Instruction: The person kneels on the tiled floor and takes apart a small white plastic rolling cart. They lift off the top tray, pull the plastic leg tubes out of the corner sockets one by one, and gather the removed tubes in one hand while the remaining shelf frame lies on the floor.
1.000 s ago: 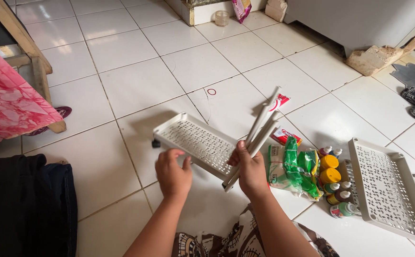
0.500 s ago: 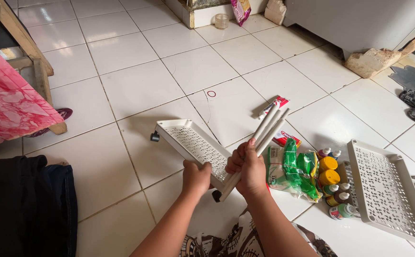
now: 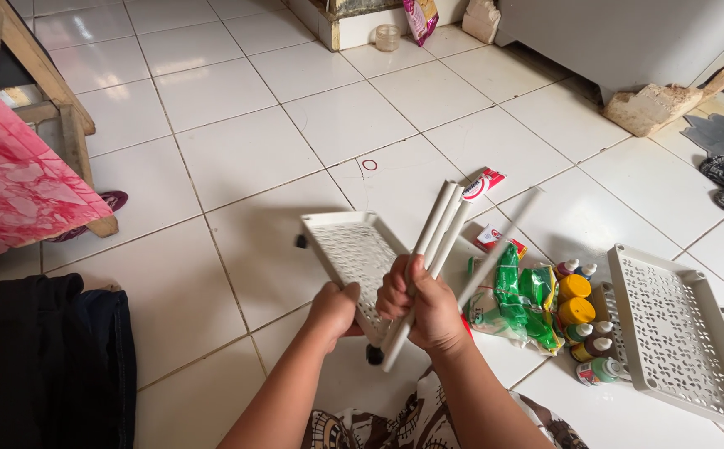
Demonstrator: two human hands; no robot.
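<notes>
My left hand (image 3: 334, 309) grips the near edge of a white perforated plastic shelf tray (image 3: 352, 251), which is tilted up off the tiled floor. A small black caster wheel (image 3: 374, 355) shows at its near corner and another at its far left corner. My right hand (image 3: 424, 306) is closed around a bundle of white plastic tubes (image 3: 434, 241) that point up and away over the tray. One more white tube (image 3: 502, 247) slants just to the right of the bundle.
A second white perforated tray (image 3: 669, 320) lies on the floor at right. Between the trays lie green packets (image 3: 522, 298), several small bottles (image 3: 582, 324) and a red-and-white packet (image 3: 484, 184). A wooden stool leg (image 3: 71, 137) and pink cloth are at left, dark clothing (image 3: 42, 362) near left.
The tray has been pulled nearer and tipped up steeper, with my left hand shifting along its near edge. The tube bundle has stayed in my right hand, raised slightly.
</notes>
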